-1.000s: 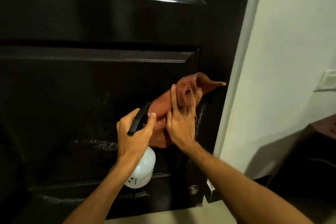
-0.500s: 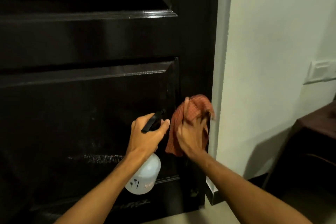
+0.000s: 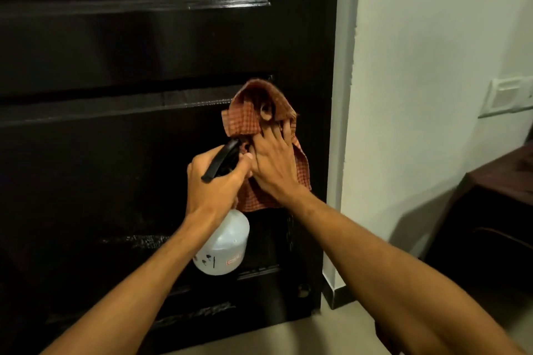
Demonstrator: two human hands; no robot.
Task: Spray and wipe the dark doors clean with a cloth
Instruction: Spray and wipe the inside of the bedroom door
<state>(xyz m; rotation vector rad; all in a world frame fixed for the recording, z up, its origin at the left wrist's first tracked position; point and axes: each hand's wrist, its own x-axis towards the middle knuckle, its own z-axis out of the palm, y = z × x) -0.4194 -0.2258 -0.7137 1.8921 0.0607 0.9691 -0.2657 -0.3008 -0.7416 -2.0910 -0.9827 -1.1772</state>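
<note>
Door [image 3: 115, 52]: one, dark, panelled, fills 9 to 1 o'clock. Wall [image 3: 432, 66]: one, pale, at 3 o'clock. Cloth [image 3: 245, 112]: one, red checked, at the lower panel's 1 o'clock corner, pressed flat on the door by right hand [image 3: 274, 161], fingers spread. Spray bottle [image 3: 225, 248]: one, white, black trigger, at the cloth's 6 o'clock, neck gripped by left hand [image 3: 215, 181]. Switch plate [image 3: 507, 98]: one, far 3 o'clock.

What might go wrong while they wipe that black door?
The spray bottle in the left hand sits right beside the right hand, so they might bump or squirt by accident. The cloth is only pressed against the door and may slip. Wet streaks lower down could get missed.
</note>
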